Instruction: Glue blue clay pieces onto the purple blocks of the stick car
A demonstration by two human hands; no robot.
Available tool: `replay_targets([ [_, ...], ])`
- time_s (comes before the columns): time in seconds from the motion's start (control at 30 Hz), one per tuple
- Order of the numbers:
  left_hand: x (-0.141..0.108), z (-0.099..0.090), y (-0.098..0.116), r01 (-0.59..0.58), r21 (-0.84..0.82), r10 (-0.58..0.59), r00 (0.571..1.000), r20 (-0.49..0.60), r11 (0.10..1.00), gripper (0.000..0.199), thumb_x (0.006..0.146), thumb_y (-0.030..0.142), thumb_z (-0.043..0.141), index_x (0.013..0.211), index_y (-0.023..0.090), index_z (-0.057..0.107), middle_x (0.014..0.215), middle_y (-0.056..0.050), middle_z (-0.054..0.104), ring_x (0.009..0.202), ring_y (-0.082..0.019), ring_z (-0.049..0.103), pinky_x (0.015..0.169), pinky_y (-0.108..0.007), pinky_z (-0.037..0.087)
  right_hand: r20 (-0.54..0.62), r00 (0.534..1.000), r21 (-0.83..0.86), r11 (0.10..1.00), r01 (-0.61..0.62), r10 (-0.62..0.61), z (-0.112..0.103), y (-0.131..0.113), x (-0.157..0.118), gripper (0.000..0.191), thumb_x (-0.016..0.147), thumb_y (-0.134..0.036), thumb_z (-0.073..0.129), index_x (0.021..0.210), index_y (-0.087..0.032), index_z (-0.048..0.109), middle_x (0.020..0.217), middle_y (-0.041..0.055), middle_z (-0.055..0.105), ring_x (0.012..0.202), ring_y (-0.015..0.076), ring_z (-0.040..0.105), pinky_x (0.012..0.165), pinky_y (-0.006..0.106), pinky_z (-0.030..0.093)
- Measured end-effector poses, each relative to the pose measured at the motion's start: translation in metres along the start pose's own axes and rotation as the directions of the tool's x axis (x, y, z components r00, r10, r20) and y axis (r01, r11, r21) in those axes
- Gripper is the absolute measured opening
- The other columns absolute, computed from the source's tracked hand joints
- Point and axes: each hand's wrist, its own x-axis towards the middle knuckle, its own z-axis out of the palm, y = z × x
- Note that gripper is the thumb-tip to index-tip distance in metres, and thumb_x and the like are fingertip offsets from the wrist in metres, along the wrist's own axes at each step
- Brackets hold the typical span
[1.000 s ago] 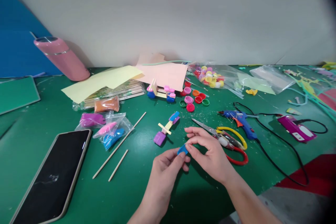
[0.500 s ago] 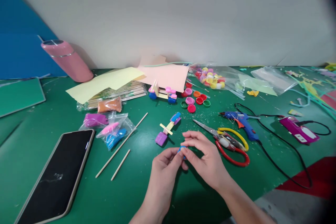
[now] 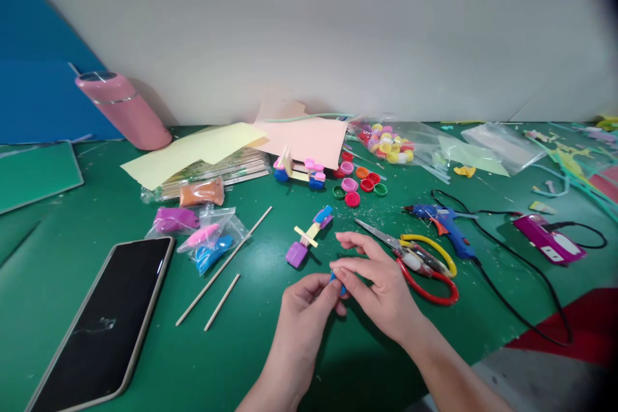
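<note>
head view: a green table (image 3: 207, 373) carries the whole spread. a phone (image 3: 103, 328) lies dark-screened at the left, and a pink flask (image 3: 128, 109) leans at the back near a yellow paper sheet (image 3: 193, 151). the left hand (image 3: 302, 312) and the right hand (image 3: 383, 290) meet over the near part of the table, each pinching the same small blue piece (image 3: 343, 289) between thumb and fingertips; neither is released or clenched into a fist. scissors (image 3: 415, 259) lie open just beside the right hand, with a glue gun (image 3: 444, 222) beyond them. a long wooden stick (image 3: 224, 267) and a short wooden stick (image 3: 222, 302) lie to the left.

farther back sits a wheeled stick model (image 3: 299, 174), blue and pink, which seems the more finished of the two. nearer, a stick-and-clay model (image 3: 306, 237) has a purple block at one end, blue and purple pieces at the other, and a crosspiece; i judge it partly built. small plastic caps (image 3: 348, 185) lie loose behind it. the blue piece is apart from both models, being shaped or handled, probably modelling clay, though fingers hide most of it.
</note>
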Motion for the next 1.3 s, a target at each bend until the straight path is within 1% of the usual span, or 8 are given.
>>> replay_targets([
  [0.13,0.0,0.0,0.003,0.022,-0.051,-0.023,1.0,-0.013,0.998,0.018,0.071,0.03,0.062,0.066,0.013,0.066,0.052,-0.001,0.059,0.055,-0.012,0.05,0.06,-0.026,0.038,0.009,0.993,0.086,0.99,-0.115,0.115,-0.001,0.0,-0.003,0.028,0.088,-0.024,0.045,0.114,-0.021,0.056,0.126,0.0071,0.046,0.114,0.0181,0.046,0.094,0.031,0.039],
  [0.33,0.0,0.001,0.002,-0.018,-0.125,0.014,0.999,-0.036,0.992,0.023,0.074,0.03,0.061,0.058,0.013,0.062,0.054,0.0,0.056,0.059,-0.012,0.048,0.063,-0.026,0.038,-0.062,0.982,0.14,0.976,-0.167,0.177,0.008,-0.003,-0.01,0.011,0.079,-0.023,0.057,0.09,-0.019,0.057,0.112,0.0083,0.052,0.109,0.0193,0.049,0.091,0.03,0.04],
  [0.43,0.0,0.001,0.001,-0.047,-0.149,0.038,0.997,-0.062,0.988,0.021,0.073,0.028,0.062,0.058,0.013,0.062,0.056,0.001,0.055,0.06,-0.011,0.047,0.063,-0.024,0.037,-0.045,0.982,0.164,0.971,-0.173,0.182,0.013,-0.005,-0.011,0.003,0.08,-0.02,0.055,0.081,-0.019,0.058,0.107,0.0075,0.053,0.11,0.0195,0.047,0.091,0.03,0.039],
  [0.53,0.0,0.002,0.003,-0.043,-0.131,0.039,0.999,-0.037,0.99,0.024,0.074,0.029,0.06,0.057,0.013,0.061,0.055,0.0,0.055,0.059,-0.011,0.047,0.064,-0.024,0.037,-0.012,0.98,0.175,0.965,-0.196,0.201,0.012,-0.005,-0.009,0.008,0.081,-0.018,0.053,0.076,-0.019,0.058,0.109,0.007,0.051,0.105,0.0182,0.05,0.089,0.03,0.041],
  [0.73,-0.003,0.002,0.006,-0.009,-0.132,0.006,1.0,-0.028,0.991,0.017,0.075,0.03,0.058,0.078,0.015,0.063,0.061,0.001,0.058,0.058,-0.011,0.05,0.063,-0.026,0.038,0.176,0.964,0.182,0.956,-0.229,0.197,-0.011,-0.003,-0.001,0.009,0.08,-0.015,0.053,0.073,-0.018,0.057,0.11,0.0065,0.051,0.104,0.0176,0.051,0.09,0.03,0.041],
  [0.9,-0.002,-0.001,0.003,0.013,-0.053,-0.014,0.999,-0.032,0.999,0.015,0.07,0.028,0.064,0.066,0.015,0.058,0.056,0.003,0.055,0.054,-0.01,0.049,0.058,-0.023,0.036,0.335,0.93,0.161,0.964,-0.213,0.15,-0.023,-0.003,0.005,0.009,0.08,-0.015,0.055,0.071,-0.017,0.057,0.11,0.0059,0.052,0.101,0.0164,0.053,0.088,0.028,0.042],
  [1.07,0.0,0.0,0.002,-0.008,-0.095,0.003,0.999,-0.051,0.995,0.015,0.072,0.028,0.062,0.065,0.015,0.059,0.053,0.002,0.056,0.054,-0.01,0.049,0.059,-0.024,0.037,0.218,0.963,0.178,0.964,-0.197,0.156,-0.016,-0.004,0.003,0.006,0.081,-0.024,0.056,0.082,-0.018,0.058,0.106,0.0068,0.054,0.103,0.0174,0.052,0.089,0.03,0.041],
  [1.3,-0.001,0.002,0.003,-0.018,-0.096,0.009,0.996,-0.091,0.995,0.015,0.071,0.028,0.063,0.066,0.015,0.06,0.051,0.002,0.057,0.054,-0.011,0.05,0.059,-0.024,0.039,0.129,0.977,0.124,0.975,-0.184,0.168,-0.005,-0.004,-0.002,0.007,0.082,-0.019,0.053,0.079,-0.019,0.059,0.104,0.0069,0.056,0.099,0.0177,0.055,0.086,0.032,0.043],
])
